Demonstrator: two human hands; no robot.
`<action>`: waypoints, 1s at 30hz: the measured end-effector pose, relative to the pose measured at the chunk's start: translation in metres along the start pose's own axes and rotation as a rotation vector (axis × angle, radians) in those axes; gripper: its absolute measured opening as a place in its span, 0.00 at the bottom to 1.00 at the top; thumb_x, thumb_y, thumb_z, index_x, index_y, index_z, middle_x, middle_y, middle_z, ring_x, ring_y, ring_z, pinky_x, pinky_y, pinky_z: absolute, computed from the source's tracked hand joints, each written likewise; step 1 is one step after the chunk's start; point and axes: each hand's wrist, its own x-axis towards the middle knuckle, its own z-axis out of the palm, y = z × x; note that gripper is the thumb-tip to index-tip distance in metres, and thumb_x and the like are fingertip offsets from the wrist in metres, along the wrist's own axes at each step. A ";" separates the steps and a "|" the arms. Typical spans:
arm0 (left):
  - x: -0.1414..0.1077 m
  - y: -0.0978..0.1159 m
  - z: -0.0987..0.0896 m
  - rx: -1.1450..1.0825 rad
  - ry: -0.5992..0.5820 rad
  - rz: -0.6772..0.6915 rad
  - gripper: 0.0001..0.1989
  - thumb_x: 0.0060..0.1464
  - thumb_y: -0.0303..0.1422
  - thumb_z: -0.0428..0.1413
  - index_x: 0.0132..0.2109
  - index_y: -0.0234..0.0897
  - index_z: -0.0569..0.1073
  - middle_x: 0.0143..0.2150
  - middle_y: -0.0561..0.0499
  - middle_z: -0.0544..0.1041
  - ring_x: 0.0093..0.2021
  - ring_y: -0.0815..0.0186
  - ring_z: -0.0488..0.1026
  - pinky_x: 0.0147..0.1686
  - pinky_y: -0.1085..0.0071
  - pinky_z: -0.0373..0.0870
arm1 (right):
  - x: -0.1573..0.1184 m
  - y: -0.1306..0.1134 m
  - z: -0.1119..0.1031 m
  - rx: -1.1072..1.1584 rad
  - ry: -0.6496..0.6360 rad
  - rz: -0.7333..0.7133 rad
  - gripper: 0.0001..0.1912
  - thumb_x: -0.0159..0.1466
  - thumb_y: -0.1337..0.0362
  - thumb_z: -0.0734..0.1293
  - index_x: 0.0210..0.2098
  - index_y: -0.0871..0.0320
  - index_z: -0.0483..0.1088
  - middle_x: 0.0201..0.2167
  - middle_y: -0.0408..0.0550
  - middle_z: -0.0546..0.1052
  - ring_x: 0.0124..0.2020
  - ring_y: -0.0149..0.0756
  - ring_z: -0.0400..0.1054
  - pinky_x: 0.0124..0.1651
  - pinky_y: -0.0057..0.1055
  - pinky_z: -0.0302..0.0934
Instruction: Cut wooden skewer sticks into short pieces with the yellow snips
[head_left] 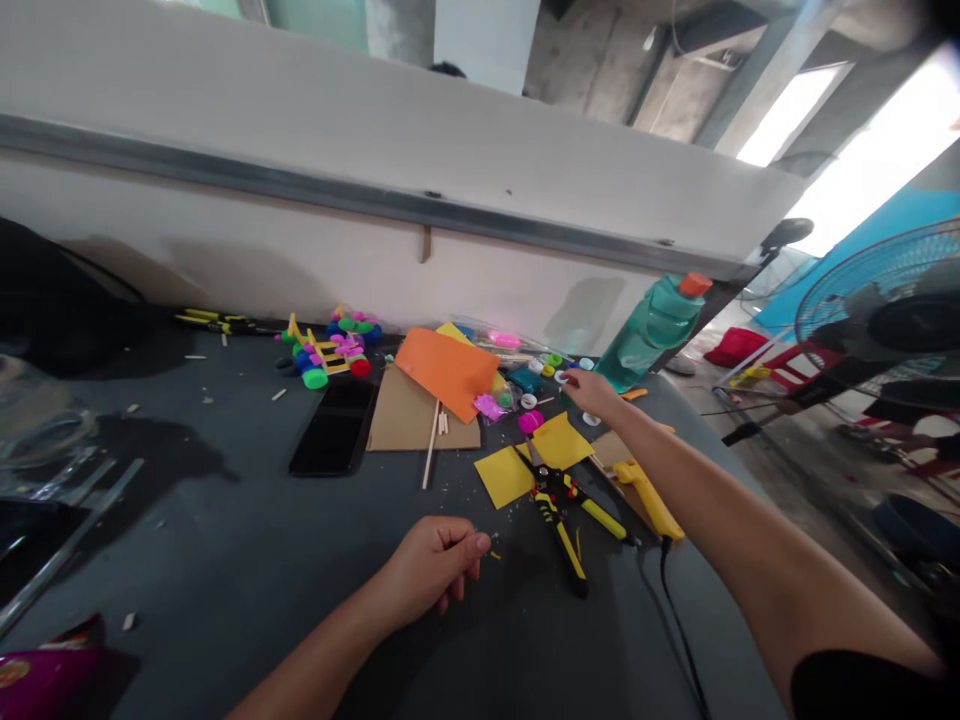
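nearest, a black cord [667, 566] trails across the dark table [262, 600]; a snag by a sleeve or elbow could drag the yellow glue gun [651, 500] it feeds (it looks like one, at least, and whether it is hot can't be seen). the left hand [435, 568] is loosely curled just above the tabletop, with nothing visible in it, though something tiny could be hidden by the fingers; tiny scraps [496, 555] lie just beside the thumb and might be swept about by a careless sweep. a little beyond, the black-and-yellow cutters [555, 490] lie with handles spread over the yellow paper [501, 478], so a hand passing low might catch a blade or tear the sheet. the right forearm [697, 470] reaches over beside the glue gun, and drawing it back low could bring skin against the nozzle or body. farther on, the right hand [591, 393] has its fingertips at a small white cap [560, 377] among other caps; i can't tell whether it is gripped, and a loose pinch could send it rolling. just beside that hand, the tilted-looking green bottle [649, 330] could topple if the knuckles bump it.
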 end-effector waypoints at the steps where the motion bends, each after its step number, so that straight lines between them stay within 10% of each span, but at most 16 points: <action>1: 0.000 0.000 0.000 -0.001 -0.004 0.002 0.23 0.49 0.51 0.50 0.22 0.35 0.65 0.13 0.59 0.61 0.12 0.76 0.57 0.11 0.81 0.54 | 0.004 -0.001 0.000 -0.010 0.010 -0.006 0.18 0.60 0.65 0.59 0.50 0.58 0.67 0.45 0.51 0.75 0.45 0.41 0.69 0.47 0.32 0.60; 30: -0.002 0.002 -0.001 -0.049 -0.035 0.021 0.22 0.49 0.51 0.50 0.23 0.35 0.66 0.15 0.58 0.64 0.13 0.76 0.58 0.12 0.80 0.55 | 0.037 -0.035 0.009 0.055 0.063 -0.125 0.14 0.56 0.71 0.62 0.41 0.56 0.72 0.44 0.49 0.75 0.47 0.38 0.66 0.50 0.30 0.56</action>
